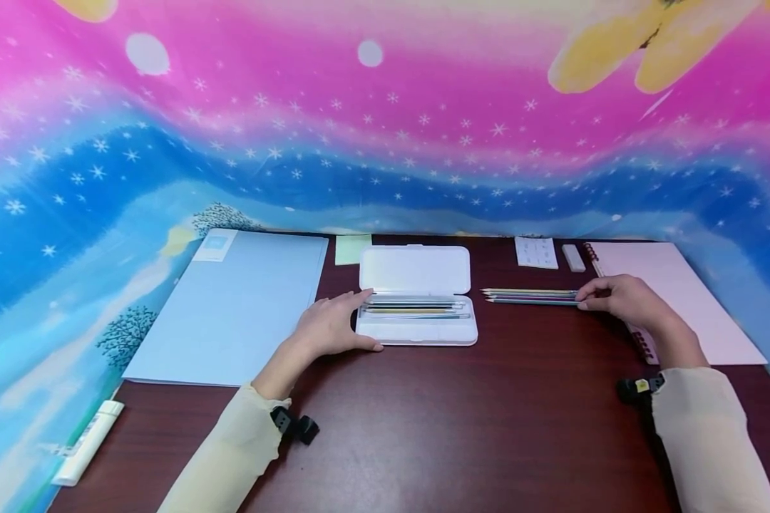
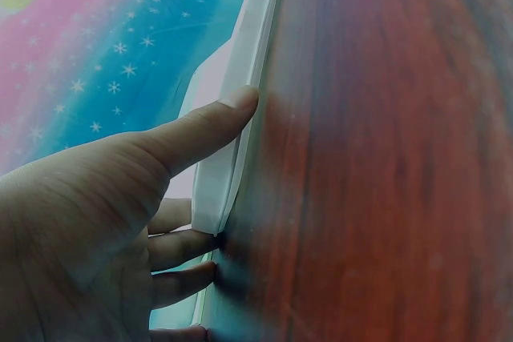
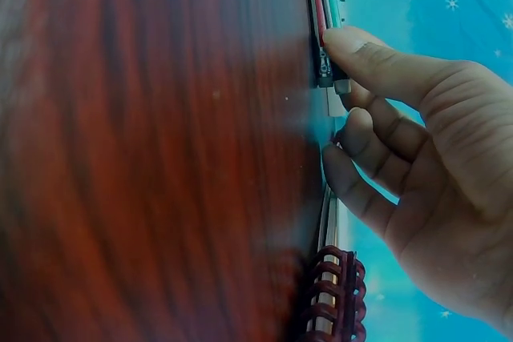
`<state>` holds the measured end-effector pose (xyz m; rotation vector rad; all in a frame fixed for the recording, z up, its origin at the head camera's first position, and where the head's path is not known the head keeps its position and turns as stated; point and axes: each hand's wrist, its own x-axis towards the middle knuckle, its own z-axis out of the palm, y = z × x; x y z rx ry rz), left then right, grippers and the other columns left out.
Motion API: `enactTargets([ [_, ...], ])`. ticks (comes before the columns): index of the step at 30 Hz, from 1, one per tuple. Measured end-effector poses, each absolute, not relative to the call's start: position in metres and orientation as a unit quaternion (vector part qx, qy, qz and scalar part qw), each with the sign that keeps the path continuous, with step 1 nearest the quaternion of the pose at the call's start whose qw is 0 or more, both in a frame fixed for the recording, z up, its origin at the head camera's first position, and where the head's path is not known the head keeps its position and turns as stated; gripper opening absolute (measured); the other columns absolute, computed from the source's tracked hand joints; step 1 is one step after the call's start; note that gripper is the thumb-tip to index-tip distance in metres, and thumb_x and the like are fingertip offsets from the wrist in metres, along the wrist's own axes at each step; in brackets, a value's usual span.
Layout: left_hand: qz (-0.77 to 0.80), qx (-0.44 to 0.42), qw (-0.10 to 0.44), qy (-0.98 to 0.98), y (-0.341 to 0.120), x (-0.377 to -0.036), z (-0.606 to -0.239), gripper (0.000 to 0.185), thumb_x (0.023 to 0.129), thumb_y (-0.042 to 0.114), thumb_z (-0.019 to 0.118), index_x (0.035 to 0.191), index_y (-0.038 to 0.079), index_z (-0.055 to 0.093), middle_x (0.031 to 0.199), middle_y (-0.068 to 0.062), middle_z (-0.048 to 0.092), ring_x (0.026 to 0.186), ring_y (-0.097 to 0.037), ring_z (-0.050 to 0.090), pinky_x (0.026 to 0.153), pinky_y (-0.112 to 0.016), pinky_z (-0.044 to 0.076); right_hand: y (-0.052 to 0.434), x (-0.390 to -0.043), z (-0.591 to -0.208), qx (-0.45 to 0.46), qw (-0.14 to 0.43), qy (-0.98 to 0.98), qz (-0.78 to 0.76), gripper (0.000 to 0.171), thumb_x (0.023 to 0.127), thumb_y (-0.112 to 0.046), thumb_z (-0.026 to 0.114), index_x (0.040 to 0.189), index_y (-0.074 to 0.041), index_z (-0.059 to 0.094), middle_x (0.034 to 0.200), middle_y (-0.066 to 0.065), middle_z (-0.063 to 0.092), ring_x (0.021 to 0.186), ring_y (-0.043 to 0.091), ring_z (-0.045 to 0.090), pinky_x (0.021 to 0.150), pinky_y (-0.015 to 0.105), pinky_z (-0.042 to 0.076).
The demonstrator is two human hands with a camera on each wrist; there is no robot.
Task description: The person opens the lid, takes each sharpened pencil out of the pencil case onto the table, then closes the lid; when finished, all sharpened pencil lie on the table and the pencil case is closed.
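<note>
An open white pencil case (image 1: 417, 333) lies in the middle of the table, its lid tipped back, with several pencils (image 1: 417, 311) inside. My left hand (image 1: 329, 324) holds its left end. In the left wrist view the thumb (image 2: 204, 130) lies against the case's front wall (image 2: 218, 186), and the other fingers reach round the end. To the right of the case, my right hand (image 1: 629, 303) pinches the blunt ends of several pencils (image 1: 529, 296) lying side by side, tips toward the case. The right wrist view shows the thumb on these pencils (image 3: 319, 6).
A light blue folder (image 1: 250, 306) lies left, a pink spiral notebook (image 1: 686, 299) right, partly behind my right hand. Along the back are green sticky notes (image 1: 351, 249), a small printed paper (image 1: 536, 253) and a white eraser (image 1: 574, 258). A white tube (image 1: 90, 443) lies near the left edge.
</note>
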<state>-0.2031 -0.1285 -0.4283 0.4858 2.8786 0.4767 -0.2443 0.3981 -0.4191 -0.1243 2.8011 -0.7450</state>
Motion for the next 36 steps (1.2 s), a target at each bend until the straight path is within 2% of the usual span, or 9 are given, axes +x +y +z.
enactTargets([
  [6, 0.162, 0.159, 0.093, 0.969, -0.129, -0.203, -0.43, 0.104, 0.073, 0.067, 0.079, 0.158, 0.024, 0.038, 0.155, -0.015, 0.049, 0.144, -0.034, 0.047, 0.119, -0.056, 0.033, 0.393, -0.246, -0.42, -0.059, 0.098, 0.963, -0.246, 0.012, 0.097, -0.022, 0.07, 0.103, -0.013, 0.074, 0.102, 0.009, 0.068, 0.09, 0.025, 0.054, 0.073, 0.034, 0.046],
  [10, 0.162, 0.157, 0.094, 0.97, -0.129, -0.202, -0.429, 0.104, 0.073, 0.067, 0.079, 0.158, 0.024, 0.038, 0.156, -0.015, 0.048, 0.144, -0.034, 0.046, 0.12, -0.056, 0.032, 0.386, -0.246, -0.416, -0.074, 0.073, 0.967, -0.233, 0.011, 0.095, -0.023, 0.071, 0.102, -0.014, 0.074, 0.096, 0.006, 0.068, 0.088, 0.023, 0.055, 0.076, 0.035, 0.045],
  [20, 0.16, 0.16, 0.09, 0.97, -0.129, -0.202, -0.429, 0.104, 0.073, 0.068, 0.079, 0.158, 0.024, 0.038, 0.156, -0.015, 0.048, 0.142, -0.034, 0.048, 0.119, -0.054, 0.034, 0.352, -0.244, -0.4, -0.117, 0.046, 0.965, -0.23, 0.02, 0.097, -0.03, 0.07, 0.111, -0.017, 0.075, 0.098, 0.005, 0.073, 0.09, 0.021, 0.061, 0.079, 0.038, 0.048],
  [29, 0.164, 0.165, 0.089, 0.968, -0.128, -0.202, -0.429, 0.105, 0.072, 0.068, 0.079, 0.158, 0.024, 0.038, 0.156, -0.015, 0.048, 0.143, -0.033, 0.047, 0.118, -0.054, 0.034, 0.306, -0.245, -0.395, -0.164, 0.055, 0.954, -0.245, 0.025, 0.099, -0.03, 0.066, 0.119, -0.017, 0.074, 0.116, 0.009, 0.073, 0.105, 0.027, 0.061, 0.088, 0.045, 0.048],
  [36, 0.166, 0.164, 0.084, 0.969, -0.129, -0.202, -0.429, 0.105, 0.072, 0.067, 0.08, 0.158, 0.024, 0.038, 0.155, -0.014, 0.049, 0.141, -0.033, 0.049, 0.118, -0.055, 0.035, 0.273, -0.249, -0.397, -0.183, 0.062, 0.947, -0.259, 0.021, 0.097, -0.029, 0.069, 0.116, -0.023, 0.075, 0.107, 0.001, 0.075, 0.096, 0.021, 0.06, 0.083, 0.038, 0.047],
])
